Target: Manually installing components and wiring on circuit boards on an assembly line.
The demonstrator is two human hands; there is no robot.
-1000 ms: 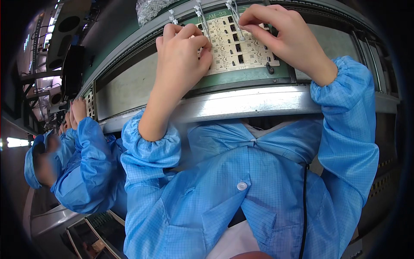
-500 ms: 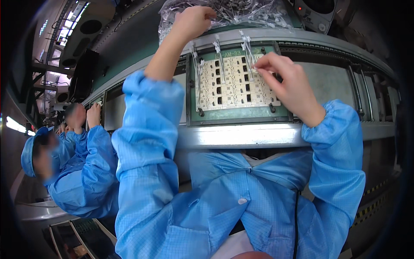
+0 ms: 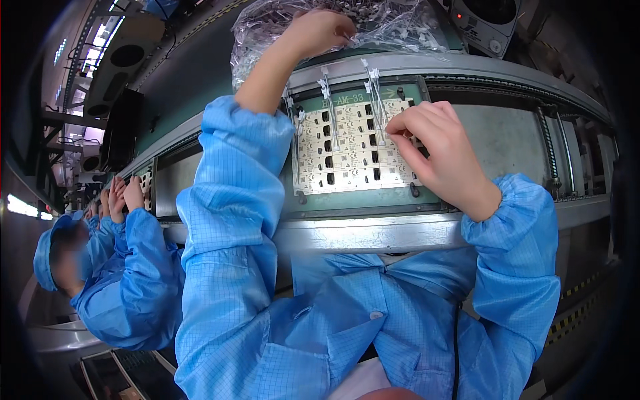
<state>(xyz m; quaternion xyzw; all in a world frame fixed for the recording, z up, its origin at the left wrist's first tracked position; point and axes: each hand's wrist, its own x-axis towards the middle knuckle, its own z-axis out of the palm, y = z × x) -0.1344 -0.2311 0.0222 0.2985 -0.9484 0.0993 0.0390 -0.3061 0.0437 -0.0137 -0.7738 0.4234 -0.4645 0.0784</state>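
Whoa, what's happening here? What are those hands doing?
A person in blue is handling wires and circuit boards. The left hand is at a clear plastic bag full of wires. The right hand is at the right side of a pale circuit board panel; I can't tell whether it grips anything. Wires with white plugs lie across the panel, which sits on a green tray. A co-worker sits to the left.

- Blue smock [image 3: 347,333], finely gridded, lower centre
- Full sleeves [image 3: 230,227], gathered cuffs [image 3: 503,210]
- Pale round button [image 3: 376,315], centre
- Thin black cord [image 3: 457,353], lower right of centre
- White cloth [image 3: 363,380], bottom edge
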